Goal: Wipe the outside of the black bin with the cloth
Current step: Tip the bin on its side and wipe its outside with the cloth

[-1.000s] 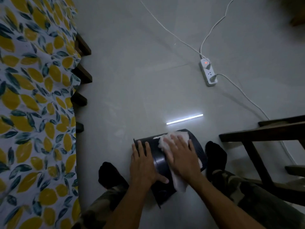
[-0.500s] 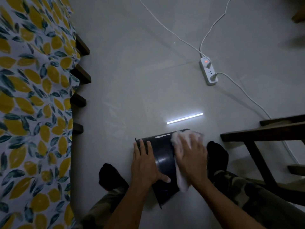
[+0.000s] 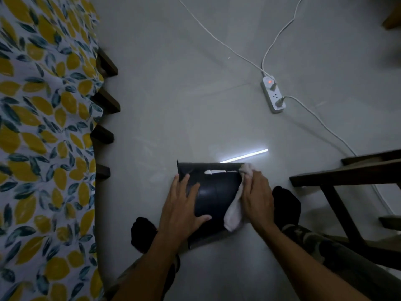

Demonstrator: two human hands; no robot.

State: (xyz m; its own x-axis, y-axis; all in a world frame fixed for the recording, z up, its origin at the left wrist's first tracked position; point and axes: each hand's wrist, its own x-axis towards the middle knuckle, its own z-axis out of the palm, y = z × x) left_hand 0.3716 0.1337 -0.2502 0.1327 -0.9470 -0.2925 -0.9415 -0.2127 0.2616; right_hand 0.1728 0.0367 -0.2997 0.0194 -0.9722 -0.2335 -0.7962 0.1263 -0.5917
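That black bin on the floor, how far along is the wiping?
Midway, by the look of it. The black plastic bin lies on its side between the person's feet. The left hand steadies it while the right hand presses the white cloth against its right side. The underside on the grey floor looks unreached; how clean the top is cannot be judged.

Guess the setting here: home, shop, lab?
Most likely a room in a home, perhaps a bedroom. A leaf-print sheet hangs over a slatted wooden frame at the left, a power strip lies on the bare tiled floor, and dark wooden furniture stands at the right.
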